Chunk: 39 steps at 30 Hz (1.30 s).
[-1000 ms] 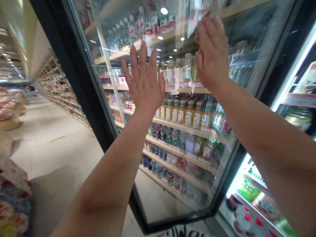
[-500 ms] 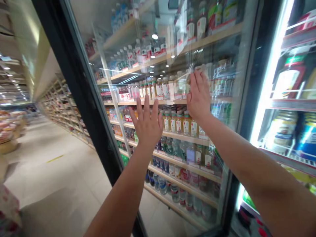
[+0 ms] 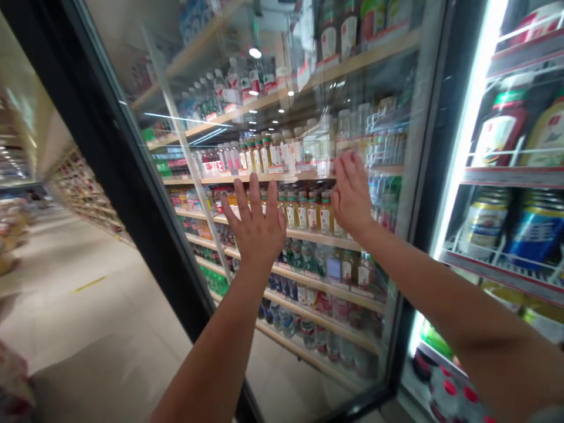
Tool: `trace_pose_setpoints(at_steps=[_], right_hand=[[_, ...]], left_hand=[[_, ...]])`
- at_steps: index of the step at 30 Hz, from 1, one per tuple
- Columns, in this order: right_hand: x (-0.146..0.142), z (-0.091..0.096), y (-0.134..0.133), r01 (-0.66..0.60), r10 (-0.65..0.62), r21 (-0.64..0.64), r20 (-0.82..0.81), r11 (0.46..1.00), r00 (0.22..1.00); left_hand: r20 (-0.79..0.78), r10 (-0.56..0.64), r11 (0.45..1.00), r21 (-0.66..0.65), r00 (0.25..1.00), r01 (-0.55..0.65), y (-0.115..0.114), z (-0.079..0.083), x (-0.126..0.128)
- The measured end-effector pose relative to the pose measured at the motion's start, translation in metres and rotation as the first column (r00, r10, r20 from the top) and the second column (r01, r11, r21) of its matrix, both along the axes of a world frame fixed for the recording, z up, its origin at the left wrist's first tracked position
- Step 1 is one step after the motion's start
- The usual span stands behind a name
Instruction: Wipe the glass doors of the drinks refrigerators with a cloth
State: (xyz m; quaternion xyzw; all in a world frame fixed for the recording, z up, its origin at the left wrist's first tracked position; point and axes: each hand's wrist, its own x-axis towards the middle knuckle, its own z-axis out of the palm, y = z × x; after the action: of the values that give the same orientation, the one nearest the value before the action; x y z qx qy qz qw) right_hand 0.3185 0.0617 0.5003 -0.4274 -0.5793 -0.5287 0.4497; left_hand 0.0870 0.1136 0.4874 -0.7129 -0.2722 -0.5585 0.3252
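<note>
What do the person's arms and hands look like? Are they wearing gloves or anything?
No gloves. The left hand and right hand are bare, no rings or watch showing. The left forearm and right forearm are bare too. A pale edge at the bottom right may be a sleeve.

Between the fingers of the left hand [image 3: 258, 232] and the right hand [image 3: 350, 197] stand amber-yellow bottles [image 3: 308, 214] with white-and-red labels, on pale tan shelves [image 3: 317, 239]. Left of the fingers the door frame [image 3: 110, 194] is black; right of them, the cans [image 3: 535, 229] are blue.
</note>
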Motion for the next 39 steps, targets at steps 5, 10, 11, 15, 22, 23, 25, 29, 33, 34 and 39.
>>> trace_pose_setpoints(at_steps=[5, 10, 11, 15, 22, 23, 25, 29, 33, 34, 39], right_hand=[[0.008, -0.019, -0.01, 0.021, 0.097, -0.288, 0.39, 0.957, 0.916], [0.034, -0.023, -0.011, -0.004, 0.008, 0.049, -0.088, 0.999, 0.996], [0.03, -0.026, -0.01, -0.009, 0.012, 0.029, -0.088, 1.0, 0.996], [0.017, -0.036, -0.013, 0.032, 0.061, -0.307, 0.287, 0.951, 0.956], [0.053, -0.027, -0.012, 0.065, -0.056, 0.049, -0.162, 0.997, 0.985], [0.049, -0.032, -0.011, 0.043, -0.037, 0.044, -0.129, 0.998, 0.991], [0.038, -0.043, -0.011, -0.001, 0.01, -0.089, 0.099, 0.996, 0.995], [0.045, -0.047, -0.017, 0.063, 0.023, -0.251, 0.323, 0.966, 0.946], [0.065, -0.033, -0.014, 0.063, -0.057, 0.041, -0.122, 0.997, 0.991], [0.061, -0.034, -0.012, 0.057, -0.045, 0.072, -0.152, 0.996, 0.987], [0.012, -0.046, -0.004, 0.029, 0.071, -0.255, 0.374, 0.966, 0.925]], left_hand=[[0.021, -0.02, 1.0, -0.024, 1.0, 0.02, -0.003, 0.0, -0.001], [0.027, -0.061, 0.997, -0.051, 0.998, 0.063, -0.003, 0.0, 0.0], [0.027, -0.07, 0.996, -0.053, 0.997, 0.072, -0.002, 0.0, 0.0], [0.036, -0.099, 0.993, -0.057, 0.994, 0.101, 0.0, 0.0, -0.001], [0.026, -0.073, 0.996, -0.052, 0.997, 0.075, 0.004, 0.0, -0.001], [0.024, -0.071, 0.996, -0.055, 0.997, 0.072, 0.004, 0.0, -0.001], [0.02, -0.074, 0.995, -0.064, 0.997, 0.075, 0.004, 0.0, -0.001], [0.018, -0.068, 0.995, -0.072, 0.998, 0.069, 0.005, 0.0, -0.002], [0.01, -0.062, 0.997, -0.042, 0.998, 0.063, 0.009, 0.0, -0.002], [0.008, -0.063, 0.997, -0.035, 0.998, 0.064, 0.009, 0.0, -0.002], [0.018, -0.075, 0.996, -0.039, 0.997, 0.075, 0.012, 0.001, -0.003]])
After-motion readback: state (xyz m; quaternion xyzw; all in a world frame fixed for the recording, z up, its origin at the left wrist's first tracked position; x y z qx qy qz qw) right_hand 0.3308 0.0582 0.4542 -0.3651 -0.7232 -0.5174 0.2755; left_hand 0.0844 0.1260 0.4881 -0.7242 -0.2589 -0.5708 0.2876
